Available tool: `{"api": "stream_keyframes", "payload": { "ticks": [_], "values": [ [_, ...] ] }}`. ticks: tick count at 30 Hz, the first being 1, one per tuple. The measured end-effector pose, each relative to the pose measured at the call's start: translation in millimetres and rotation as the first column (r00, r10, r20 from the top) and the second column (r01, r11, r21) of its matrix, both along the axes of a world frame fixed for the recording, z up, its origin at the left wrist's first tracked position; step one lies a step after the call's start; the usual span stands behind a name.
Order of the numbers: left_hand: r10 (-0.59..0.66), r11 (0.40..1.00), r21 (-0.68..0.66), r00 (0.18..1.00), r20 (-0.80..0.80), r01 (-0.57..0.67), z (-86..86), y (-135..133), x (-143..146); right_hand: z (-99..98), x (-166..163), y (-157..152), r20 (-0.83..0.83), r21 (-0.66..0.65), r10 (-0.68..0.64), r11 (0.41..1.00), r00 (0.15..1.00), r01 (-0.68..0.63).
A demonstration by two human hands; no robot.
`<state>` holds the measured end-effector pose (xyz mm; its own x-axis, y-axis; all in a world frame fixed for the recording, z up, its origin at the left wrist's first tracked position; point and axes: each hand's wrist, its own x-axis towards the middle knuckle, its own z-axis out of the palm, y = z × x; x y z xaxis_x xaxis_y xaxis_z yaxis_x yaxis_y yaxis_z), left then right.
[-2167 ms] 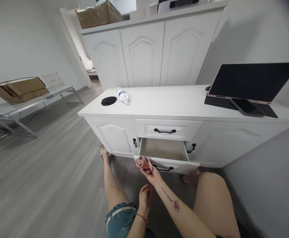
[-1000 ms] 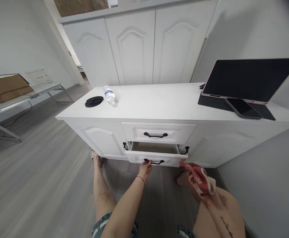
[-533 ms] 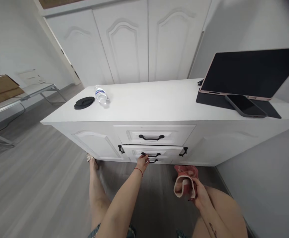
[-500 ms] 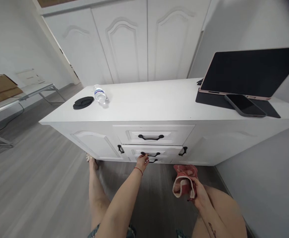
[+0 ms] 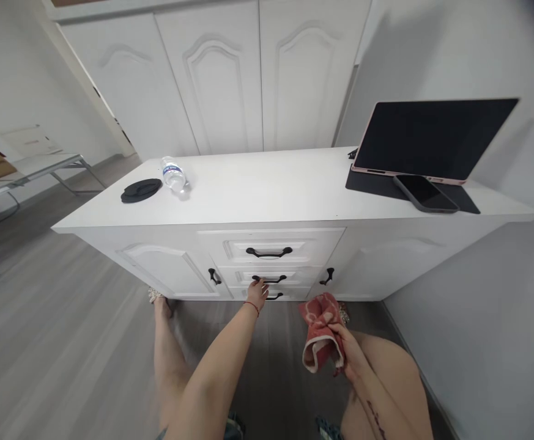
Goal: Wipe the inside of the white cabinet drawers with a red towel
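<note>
My left hand [image 5: 258, 294], with a red string at the wrist, is closed on the left end of the black drawer handle [image 5: 274, 280]. That handle belongs to the middle drawer [image 5: 300, 276] of a white cabinet, and the drawer front sits flush. Bunched in my right hand [image 5: 348, 349] is a red and white cloth [image 5: 318, 324], held low in front of the cabinet's right side. Part of the cloth hides the fingers. Above is the top drawer [image 5: 312, 239], pushed in; the lower drawer is partly behind my left hand.
On the white cabinet top [image 5: 257, 189] lie a clear plastic bottle [image 5: 174, 176], a black round object [image 5: 140, 190], a propped tablet-like screen [image 5: 432, 137] and a phone [image 5: 425, 193]. Walls stand to the right. A folding table [image 5: 46, 168] is at the far left.
The dark gap above the middle drawer has gone, so the drawer has moved in. My right hand has brought the cloth slightly left and the view has shifted a little.
</note>
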<state>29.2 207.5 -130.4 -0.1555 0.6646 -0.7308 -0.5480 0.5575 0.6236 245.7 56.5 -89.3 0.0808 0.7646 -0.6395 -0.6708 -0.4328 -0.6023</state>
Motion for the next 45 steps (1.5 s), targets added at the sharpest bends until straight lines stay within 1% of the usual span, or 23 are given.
{"api": "stream_keyframes", "payload": {
  "ticks": [2, 4, 7, 10, 12, 13, 14, 17, 20, 22, 24, 27, 30, 32, 34, 35, 37, 38, 39, 40, 42, 43, 45],
  "values": [
    [-0.030, 1.000, 0.006, 1.000, 0.009, 0.030, 5.1, -11, 6, 3.1, -2, -2, 0.010, 0.030, 0.034, 0.999, 0.999, -0.034],
    [-0.097, 0.995, 0.018, 0.994, 0.051, 0.097, 13.2, -34, 13, 7.9, -4, -5, 0.003, 0.049, 0.088, 0.995, 0.996, -0.088],
    [-0.255, 0.967, 0.075, 0.949, 0.186, 0.245, 31.8, -85, 21, 15.8, -9, -12, -0.003, 0.119, 0.177, 0.977, 0.984, -0.176],
    [-0.385, 0.922, 0.188, 0.861, 0.331, 0.340, 53.2, -143, 26, 22.0, -17, -25, -0.016, 0.171, 0.277, 0.947, 0.961, -0.270],
    [-0.415, 0.903, 0.301, 0.805, 0.424, 0.307, 64.6, -178, 28, 24.8, -24, -37, -0.043, 0.176, 0.349, 0.925, 0.936, -0.337],
    [-0.401, 0.902, 0.334, 0.815, 0.418, 0.272, 69.1, -192, 27, 25.6, -28, -44, -0.060, 0.177, 0.379, 0.915, 0.923, -0.364],
    [-0.375, 0.903, 0.360, 0.841, 0.391, 0.235, 73.0, -204, 26, 26.2, -32, -51, -0.079, 0.181, 0.396, 0.908, 0.915, -0.377],
    [-0.257, 0.899, 0.411, 0.943, 0.212, 0.152, 83.2, -227, 19, 26.4, -45, -72, -0.172, 0.166, 0.399, 0.913, 0.901, -0.372],
    [-0.141, 0.891, 0.445, 0.987, 0.079, 0.092, 95.7, -239, 7, 28.7, -58, -88, -0.251, 0.166, 0.381, 0.922, 0.890, -0.348],
    [-0.093, 0.878, 0.471, 0.996, -0.007, 0.085, 105.3, -244, 0, 34.1, -66, -95, -0.235, 0.234, 0.360, 0.923, 0.903, -0.307],
    [-0.068, 0.850, 0.512, 0.989, -0.132, 0.127, 114.9, -248, -6, 42.5, -72, -99, -0.168, 0.335, 0.344, 0.901, 0.924, -0.275],
    [-0.012, 0.807, 0.540, 0.920, -0.392, 0.240, 129.3, -253, -12, 55.6, -80, -102, 0.031, 0.421, 0.304, 0.860, 0.952, -0.288],
    [0.085, 0.795, 0.514, 0.780, -0.620, 0.322, 146.4, -259, -17, 63.5, -83, -101, 0.257, 0.422, 0.155, 0.870, 0.954, -0.255],
    [0.133, 0.794, 0.495, 0.694, -0.707, 0.352, 159.5, -263, -20, 66.4, -82, -101, 0.337, 0.436, 0.085, 0.868, 0.938, -0.236],
    [0.149, 0.772, 0.509, 0.671, -0.727, 0.380, 172.0, -268, -23, 69.2, -81, -100, 0.377, 0.454, 0.057, 0.859, 0.924, -0.238],
    [0.142, 0.753, 0.536, 0.701, -0.699, 0.382, 177.2, -269, -24, 70.7, -80, -100, 0.390, 0.461, 0.047, 0.854, 0.920, -0.239],
    [0.094, 0.737, 0.603, 0.838, -0.538, 0.305, 184.4, -270, -26, 73.3, -80, -100, 0.398, 0.464, 0.038, 0.854, 0.917, -0.237],
    [0.052, 0.752, 0.618, 0.914, -0.402, 0.229, 186.2, -270, -27, 74.0, -80, -100, 0.389, 0.463, 0.040, 0.855, 0.920, -0.233],
    [0.023, 0.786, 0.604, 0.969, -0.244, 0.133, 187.0, -269, -28, 74.3, -81, -100, 0.376, 0.459, 0.044, 0.859, 0.925, -0.227],
    [0.016, 0.830, 0.557, 0.996, -0.085, 0.034, 187.1, -268, -30, 73.9, -81, -100, 0.371, 0.454, 0.045, 0.863, 0.928, -0.223],
    [0.048, 0.912, 0.395, 0.985, 0.166, -0.111, 185.8, -267, -34, 72.1, -81, -99, 0.425, 0.438, 0.026, 0.869, 0.905, -0.230],
    [0.070, 0.938, 0.315, 0.967, 0.243, -0.147, 184.9, -266, -36, 71.3, -80, -98, 0.490, 0.425, 0.002, 0.873, 0.872, -0.241],
    [0.103, 0.962, 0.209, 0.944, 0.313, -0.174, 182.8, -266, -40, 71.1, -79, -98, 0.622, 0.393, -0.055, 0.885, 0.781, -0.250]
  ]
}}
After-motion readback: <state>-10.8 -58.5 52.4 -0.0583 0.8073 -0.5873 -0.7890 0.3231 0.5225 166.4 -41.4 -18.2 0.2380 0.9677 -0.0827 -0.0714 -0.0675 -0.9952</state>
